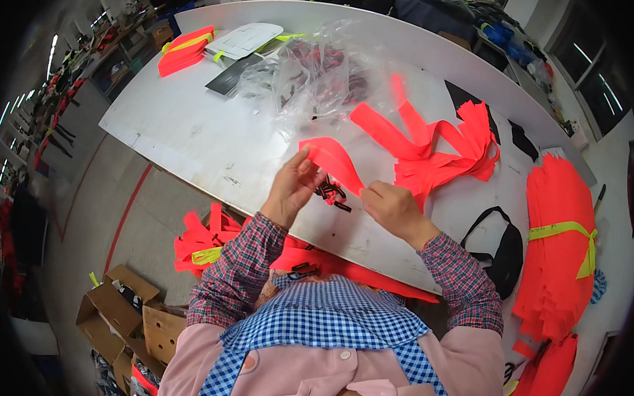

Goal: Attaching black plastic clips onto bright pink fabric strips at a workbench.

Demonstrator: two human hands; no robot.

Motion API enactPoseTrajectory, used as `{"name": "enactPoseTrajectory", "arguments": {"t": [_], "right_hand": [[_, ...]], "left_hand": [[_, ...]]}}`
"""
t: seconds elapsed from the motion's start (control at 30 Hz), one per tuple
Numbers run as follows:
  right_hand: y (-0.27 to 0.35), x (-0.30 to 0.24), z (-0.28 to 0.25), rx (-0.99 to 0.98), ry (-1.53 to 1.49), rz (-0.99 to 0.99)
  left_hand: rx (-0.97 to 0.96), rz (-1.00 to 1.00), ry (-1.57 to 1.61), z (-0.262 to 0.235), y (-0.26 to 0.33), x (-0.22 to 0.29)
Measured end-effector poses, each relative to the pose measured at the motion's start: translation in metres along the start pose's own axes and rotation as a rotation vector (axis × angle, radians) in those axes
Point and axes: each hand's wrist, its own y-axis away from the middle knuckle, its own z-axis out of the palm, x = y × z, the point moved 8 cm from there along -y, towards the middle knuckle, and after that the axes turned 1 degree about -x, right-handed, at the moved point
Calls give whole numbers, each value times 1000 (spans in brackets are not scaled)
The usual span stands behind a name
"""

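A bright orange-red fabric strip (332, 158) stretches in a curve between my two hands, above the white table. My left hand (293, 187) pinches its upper left end between thumb and fingers. At the other end, my right hand (394, 208) is closed on the strip's lower right part. Below the strip, close to my left fingers, lies a small cluster of black and red pieces (333, 192), partly hidden. Right of my hands, a loose heap of similar strips (448, 155) fans out on the table.
Clear plastic bags (320, 76) with dark and red contents lie at the back, beside a tied orange stack (186, 50). A black strapped item (504, 254) and a yellow-tied orange bundle (559, 238) are at right. Cardboard boxes (118, 310) stand on the floor at left.
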Motion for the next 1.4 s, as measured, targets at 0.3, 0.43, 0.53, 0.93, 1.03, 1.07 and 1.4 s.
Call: {"name": "enactPoseTrajectory", "arguments": {"t": [0.3,0.43,0.53,0.93,1.03,1.07,1.4], "right_hand": [[-31,-58,-163,255,-809,-210],[-34,-97,-242,340,-1820,-440],[-43,-117,-246,128,-1870,-572],[-59,-58,-91,256,-1353,398],[-42,-58,-44,82,-1291,492],[-38,-57,-37,48,-1273,540],[-46,-86,-25,-21,-913,289]], "left_hand": [[-156,509,-94,54,141,143],[-312,973,-467,50,263,252],[53,1401,-708,43,334,266],[-169,675,-1425,54,223,100],[-260,656,-1447,55,210,63],[-284,526,-1422,47,204,52],[-285,594,-1226,67,190,38]]}}
